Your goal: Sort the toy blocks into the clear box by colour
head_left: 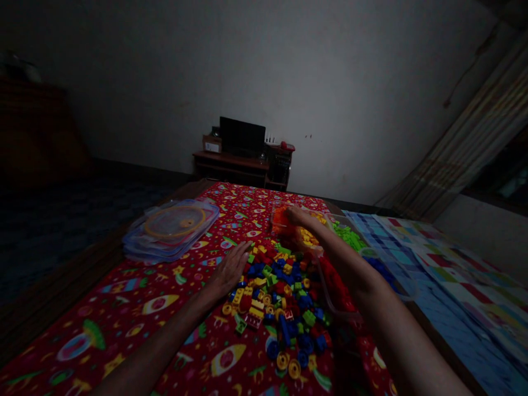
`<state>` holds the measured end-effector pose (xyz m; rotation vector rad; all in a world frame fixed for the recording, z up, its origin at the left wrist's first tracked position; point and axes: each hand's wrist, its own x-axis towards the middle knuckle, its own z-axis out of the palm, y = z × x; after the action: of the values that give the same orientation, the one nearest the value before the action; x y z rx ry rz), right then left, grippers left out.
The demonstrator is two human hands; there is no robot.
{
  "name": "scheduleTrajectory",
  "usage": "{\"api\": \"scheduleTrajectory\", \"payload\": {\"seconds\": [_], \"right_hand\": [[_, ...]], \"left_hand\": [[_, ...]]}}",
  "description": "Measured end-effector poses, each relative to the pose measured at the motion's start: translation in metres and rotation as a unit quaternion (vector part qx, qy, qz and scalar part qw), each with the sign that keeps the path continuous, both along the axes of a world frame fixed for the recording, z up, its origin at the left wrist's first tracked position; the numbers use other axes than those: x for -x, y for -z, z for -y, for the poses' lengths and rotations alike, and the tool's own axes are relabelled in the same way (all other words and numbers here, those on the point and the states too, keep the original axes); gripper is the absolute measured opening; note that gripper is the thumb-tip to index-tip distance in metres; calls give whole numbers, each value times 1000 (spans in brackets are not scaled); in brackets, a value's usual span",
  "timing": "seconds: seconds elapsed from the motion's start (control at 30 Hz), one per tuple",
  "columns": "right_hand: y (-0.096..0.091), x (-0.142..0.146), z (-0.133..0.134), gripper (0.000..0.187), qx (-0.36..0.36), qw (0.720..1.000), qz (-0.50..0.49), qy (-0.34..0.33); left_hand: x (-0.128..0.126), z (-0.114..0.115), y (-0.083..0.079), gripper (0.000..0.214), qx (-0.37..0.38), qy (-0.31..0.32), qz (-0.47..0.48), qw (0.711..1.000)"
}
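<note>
A heap of toy building bricks (270, 278) in yellow, blue, green and red lies spread on a red patterned cloth (165, 308). My left hand (231, 268) rests at the heap's left edge, fingers stretched out, holding nothing that I can see. Farther off, my right hand (297, 215) reaches over a clear box of orange bricks (280, 217). Its fingers point down and are mostly hidden, so I cannot make out whether they hold a brick. Under my right forearm stand a box of yellow bricks (307, 237) and a box of red bricks (336, 283).
Right of my forearm are boxes of green bricks (348, 236) and blue bricks (379, 270). Stacked clear lids (171, 231) lie on the left of the cloth. Beyond the bed, a desk (231, 161) bears a dark monitor (242, 136). A curtain (445, 148) hangs at right.
</note>
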<state>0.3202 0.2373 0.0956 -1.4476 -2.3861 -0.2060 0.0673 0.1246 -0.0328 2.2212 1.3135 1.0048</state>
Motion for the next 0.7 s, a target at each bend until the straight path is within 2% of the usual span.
{"api": "scheduleTrajectory", "payload": {"seconds": [0.1, 0.23, 0.43, 0.6, 0.7], "right_hand": [[-10, -2, 6, 15, 64, 997, 39, 4], [-25, -8, 33, 26, 72, 996, 43, 1], [-23, -12, 103, 24, 95, 990, -85, -56], [-14, -11, 152, 24, 109, 973, -202, 23], [-7, -10, 168, 28, 98, 970, -204, 94]], "left_hand": [[-2, 1, -9, 54, 29, -8, 21, 999], [-3, 1, -21, 56, 38, -18, 45, 998], [-2, 3, -28, 54, 15, -25, 52, 998], [-1, -1, -25, 52, -5, -19, 49, 999], [1, -3, -24, 49, -19, -8, 36, 999]]}}
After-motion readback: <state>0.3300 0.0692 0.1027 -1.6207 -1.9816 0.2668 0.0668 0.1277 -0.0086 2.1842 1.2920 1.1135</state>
